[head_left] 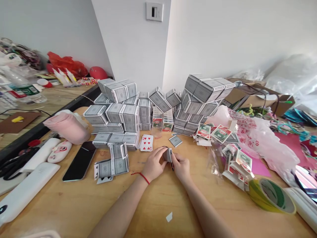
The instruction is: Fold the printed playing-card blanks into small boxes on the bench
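Note:
Near the middle of the table, a grey-backed playing card (167, 154) stands bent between my two hands; whether it is one card or several I cannot tell. My left hand (154, 163), with a red string at the wrist, closes on its left side. On its right side my right hand (181, 165) pinches the edge. Just beyond lie a loose face-down card (175, 140) and a small pile topped by a six of hearts (147, 142). To the left sits a partly built piece of folded cards (112, 167). Stacked card blocks (122, 114) rise behind.
More card blocks (203, 92) are stacked at the back right, beside boxed decks (167, 122). A phone (79, 162) and a pink roll (66, 126) lie left. Torn card boxes (239, 165), a plastic bag (252, 130) and yellow tape (255, 196) lie right. A paper scrap (169, 217) is in front.

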`<state>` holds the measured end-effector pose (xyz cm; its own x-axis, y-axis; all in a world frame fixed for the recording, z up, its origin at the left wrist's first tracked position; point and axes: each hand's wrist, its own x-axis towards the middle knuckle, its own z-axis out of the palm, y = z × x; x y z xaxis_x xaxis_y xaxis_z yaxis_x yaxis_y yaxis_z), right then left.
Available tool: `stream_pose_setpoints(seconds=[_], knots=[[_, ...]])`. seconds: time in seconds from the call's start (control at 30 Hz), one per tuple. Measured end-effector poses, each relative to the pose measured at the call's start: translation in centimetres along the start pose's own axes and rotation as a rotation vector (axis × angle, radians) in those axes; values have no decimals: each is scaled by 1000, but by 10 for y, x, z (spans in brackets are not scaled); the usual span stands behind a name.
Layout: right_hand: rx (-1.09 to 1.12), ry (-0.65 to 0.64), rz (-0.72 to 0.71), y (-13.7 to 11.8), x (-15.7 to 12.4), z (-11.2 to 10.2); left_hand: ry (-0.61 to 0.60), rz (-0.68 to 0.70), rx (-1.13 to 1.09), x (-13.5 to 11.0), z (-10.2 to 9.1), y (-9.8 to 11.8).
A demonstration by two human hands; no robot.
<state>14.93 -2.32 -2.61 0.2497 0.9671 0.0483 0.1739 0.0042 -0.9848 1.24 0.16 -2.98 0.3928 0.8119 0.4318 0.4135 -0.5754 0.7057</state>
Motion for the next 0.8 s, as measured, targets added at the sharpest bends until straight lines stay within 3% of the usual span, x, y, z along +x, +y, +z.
stream_pose_setpoints(seconds=[0.4, 0.8], knots=[[154, -183, -35, 9, -4, 2, 76, -38, 21, 2, -3, 1], [193, -240, -14, 10, -5, 2, 86, -62, 26, -1, -1, 2]])
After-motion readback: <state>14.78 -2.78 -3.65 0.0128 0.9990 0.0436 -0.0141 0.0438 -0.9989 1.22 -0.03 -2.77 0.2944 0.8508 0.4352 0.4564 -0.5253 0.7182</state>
